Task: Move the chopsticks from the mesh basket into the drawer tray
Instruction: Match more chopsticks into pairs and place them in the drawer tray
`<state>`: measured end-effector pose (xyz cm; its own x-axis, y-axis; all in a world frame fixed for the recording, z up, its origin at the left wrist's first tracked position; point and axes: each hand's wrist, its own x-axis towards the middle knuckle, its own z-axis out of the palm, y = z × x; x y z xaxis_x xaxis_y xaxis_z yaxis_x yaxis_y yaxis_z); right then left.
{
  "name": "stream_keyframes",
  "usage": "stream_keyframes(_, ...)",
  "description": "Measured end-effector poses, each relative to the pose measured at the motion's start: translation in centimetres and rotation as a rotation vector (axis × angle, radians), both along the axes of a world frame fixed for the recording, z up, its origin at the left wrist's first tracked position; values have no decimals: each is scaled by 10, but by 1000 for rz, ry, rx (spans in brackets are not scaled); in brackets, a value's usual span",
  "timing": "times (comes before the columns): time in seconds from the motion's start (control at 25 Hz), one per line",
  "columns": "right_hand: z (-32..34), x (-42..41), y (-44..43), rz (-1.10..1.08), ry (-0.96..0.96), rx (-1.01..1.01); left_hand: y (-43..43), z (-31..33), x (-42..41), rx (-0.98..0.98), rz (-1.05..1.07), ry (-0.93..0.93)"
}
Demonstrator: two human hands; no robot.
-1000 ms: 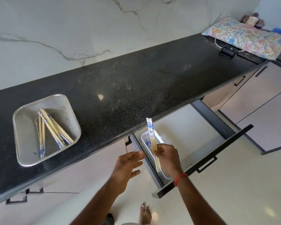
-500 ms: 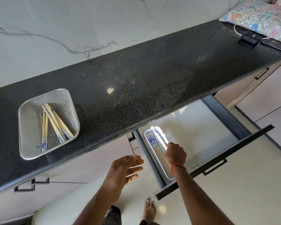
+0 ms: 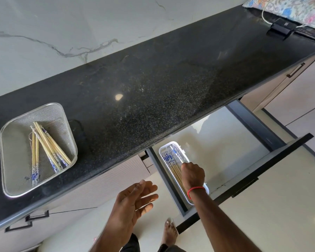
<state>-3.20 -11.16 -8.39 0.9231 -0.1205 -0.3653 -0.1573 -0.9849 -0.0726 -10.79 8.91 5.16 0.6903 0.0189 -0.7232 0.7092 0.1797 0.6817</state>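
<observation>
A silver mesh basket point(image 3: 16, 180) stands on the black counter at the left, holding several bamboo chopsticks point(image 3: 47, 148) with blue-patterned ends. Below the counter an open drawer point(image 3: 235, 153) holds a narrow white tray point(image 3: 171, 145) along its left side, with several chopsticks lying in it point(image 3: 168, 159). My right hand point(image 3: 192, 174) is down over the tray, fingers closed on a pair of chopsticks that lies almost flat in it. My left hand point(image 3: 135, 199) hovers open in front of the cabinet, left of the drawer, holding nothing.
The drawer front point(image 3: 262, 171) sticks out toward me at the right. A flowered cushion point(image 3: 289, 8) and a black device with a white cable point(image 3: 280, 28) lie at the counter's far right end. My bare foot point(image 3: 169, 231) stands on the pale floor below.
My right hand has lowered its pair of chopsticks from upright above the drawer down into the tray. The left hand has stayed open beside the drawer.
</observation>
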Motion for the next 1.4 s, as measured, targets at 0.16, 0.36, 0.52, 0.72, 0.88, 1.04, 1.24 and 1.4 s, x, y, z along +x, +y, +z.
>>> stream_keyframes(0.16, -10, -7, 5, 70, 37, -37, 3, 0, 4, 5, -9, 11)
stream_keyframes(0.36, -15, -8, 0, 85, 50, 20, 10, -2, 8, 23, 0, 22)
stream_keyframes(0.52, -11, -6, 0, 69, 40, 75, 15, 0, 9, 8, -3, 29)
stream_keyframes(0.72, -12, -11, -2, 100, 25, 113, 25, 8, 13, -115, 83, 78)
stream_keyframes(0.88, 7, -6, 1, 109, -22, 47, 42, 17, 20, -126, 120, 60)
stream_keyframes(1.04, 41, -2, 11, 103, -105, 32, 66, 33, 29, -131, 161, 18)
stream_keyframes(1.24, 120, -4, 53, 191, -497, 185, 121, 56, 43, -106, 242, -83)
stream_keyframes(1.4, 168, 15, 128, 285, -549, 543, 185, 69, 58, -112, 361, -169)
